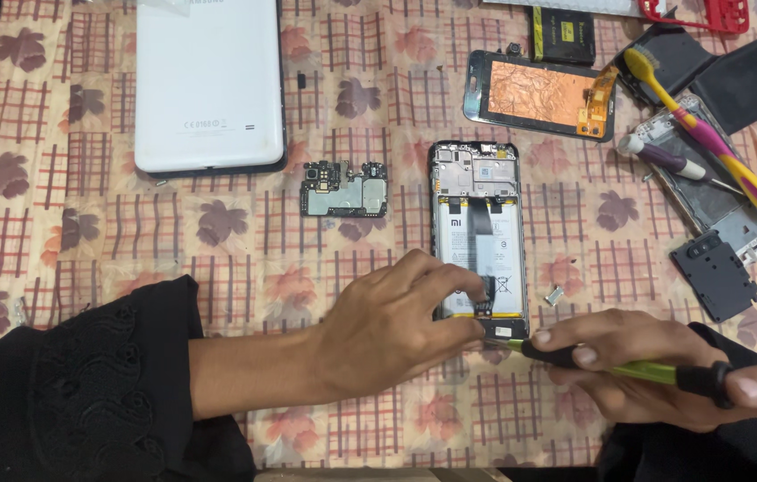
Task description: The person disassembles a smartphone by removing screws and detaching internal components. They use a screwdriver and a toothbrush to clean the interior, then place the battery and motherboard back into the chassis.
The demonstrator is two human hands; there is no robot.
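An opened phone [478,214] lies back-up in the middle of the table, its battery and flat cables showing. My left hand [396,323] rests on the phone's lower end, fingertips pinching a small dark flex connector there. My right hand [655,366] holds a green and black screwdriver [628,364], its tip pointing left at the phone's bottom edge, next to my left fingers.
A loose circuit board [344,189] lies left of the phone. A white tablet [207,85] sits at back left. At back right lie a detached screen [539,93], a toothbrush [708,134], a second screwdriver [673,162], a phone frame [735,219] and black covers [715,277].
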